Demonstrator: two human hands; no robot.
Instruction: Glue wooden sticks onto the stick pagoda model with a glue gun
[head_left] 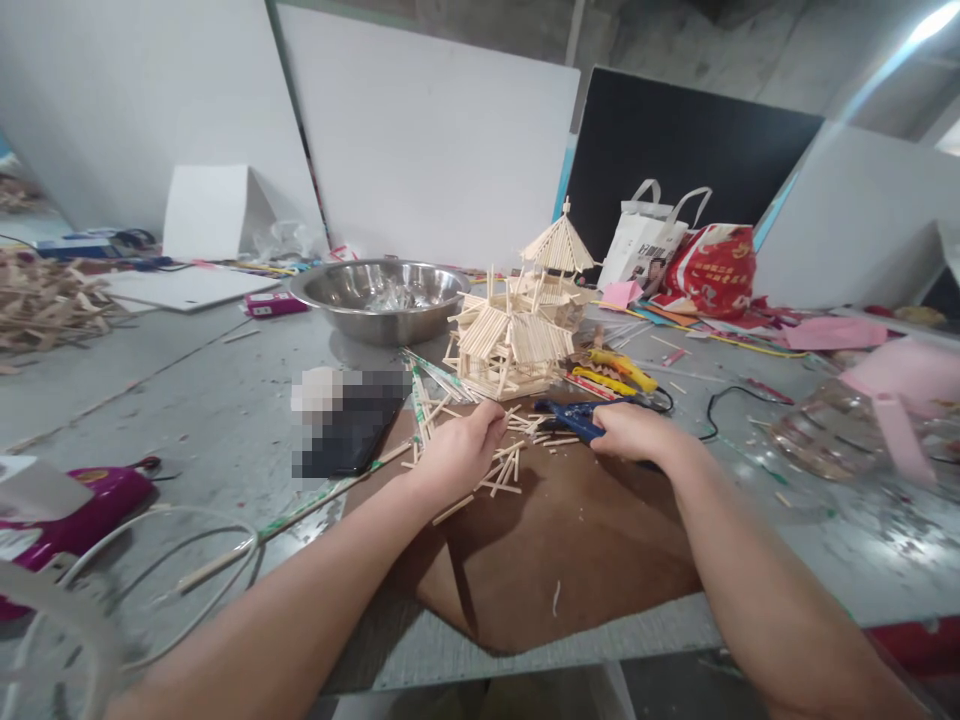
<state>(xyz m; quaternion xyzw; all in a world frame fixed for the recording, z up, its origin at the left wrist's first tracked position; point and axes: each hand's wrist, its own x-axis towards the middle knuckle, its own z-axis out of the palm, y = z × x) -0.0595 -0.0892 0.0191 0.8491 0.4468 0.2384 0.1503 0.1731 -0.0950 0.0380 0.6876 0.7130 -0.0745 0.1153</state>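
A small pagoda model (521, 325) built of thin wooden sticks stands on the grey table (225, 400) behind a brown board (555, 540). My left hand (461, 450) is closed over a pile of loose sticks (506, 455) on the board. What its fingers hold is hidden. My right hand (634, 432) is wrapped round the handle of blue cutters (571, 417), whose tip points left toward the sticks.
A steel bowl (382, 295) sits behind left of the model. A dark phone (352, 425) lies left of the board. Yellow tools (619, 372), a cable, pink paper (832, 332), bags (679, 255), a glass bowl (832, 435) and white foam boards surround the spot. A magenta device (75, 505) lies left.
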